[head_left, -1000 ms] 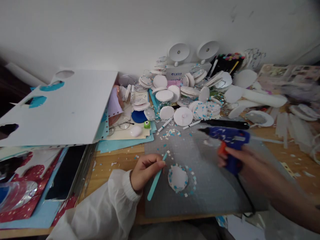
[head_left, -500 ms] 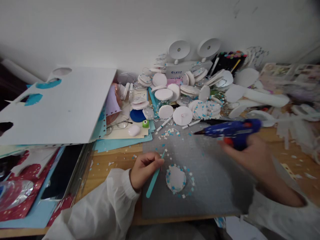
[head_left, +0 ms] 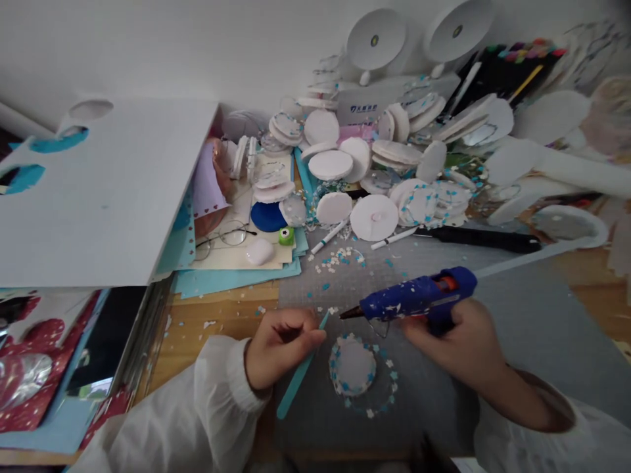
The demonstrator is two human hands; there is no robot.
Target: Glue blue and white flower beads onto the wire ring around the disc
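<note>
My right hand (head_left: 458,341) grips a blue hot glue gun (head_left: 414,295), its dark nozzle pointing left above the mat. A white glue stick (head_left: 537,256) extends from its back. My left hand (head_left: 283,348) is closed in a pinch left of the nozzle; what its fingertips hold, if anything, I cannot make out. Beside and partly behind those fingers, a teal pointed tool (head_left: 296,387) slants across the mat. Below the nozzle lies a round white disc (head_left: 352,364) edged with blue and white flowers. A strand of small flowers (head_left: 393,387) curves around its right side.
Piled white discs (head_left: 330,165) and flower strands fill the back of the grey mat (head_left: 419,420). Loose small flowers (head_left: 340,259), a white pen (head_left: 329,238) and a black-handled tool (head_left: 483,238) lie before them. A large white board (head_left: 123,197) covers the left side.
My right hand has brought the glue gun left and down, so its nozzle is now near my left fingertips. My left hand stays pinched. The camera view has shifted closer.
</note>
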